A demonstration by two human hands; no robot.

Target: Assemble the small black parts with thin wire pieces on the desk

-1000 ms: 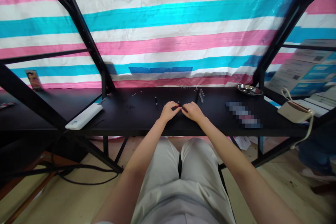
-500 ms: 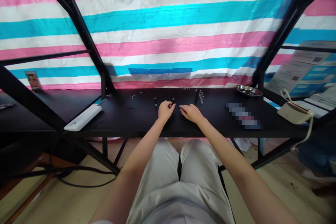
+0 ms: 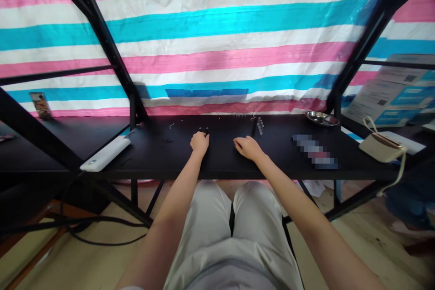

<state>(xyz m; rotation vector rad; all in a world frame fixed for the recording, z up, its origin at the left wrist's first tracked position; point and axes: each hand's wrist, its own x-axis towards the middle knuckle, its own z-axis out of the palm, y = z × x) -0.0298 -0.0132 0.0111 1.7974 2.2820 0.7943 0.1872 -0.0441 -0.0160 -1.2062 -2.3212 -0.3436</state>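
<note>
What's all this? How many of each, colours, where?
Table: one, black, centre
Striped sheet: one, pink, white, blue, behind table
Frame posts: several, black, both sides
Printed object: one, multicoloured, far left
Long device: one, white, table's left
Small pieces: at least two, black and pale, centre
Clustered pieces: uncounted, grey, right of centre
Dish: one, silver, back right
Pixelated item: one, multicoloured, right
Bag: one, beige, right
Boxes: several, white and blue, far right
Cable: count unclear, black, lower left
Trousers: one pair, pale, bottom
Left hand: one, bare, at small pieces
Right hand: one, bare, right of centre
</note>
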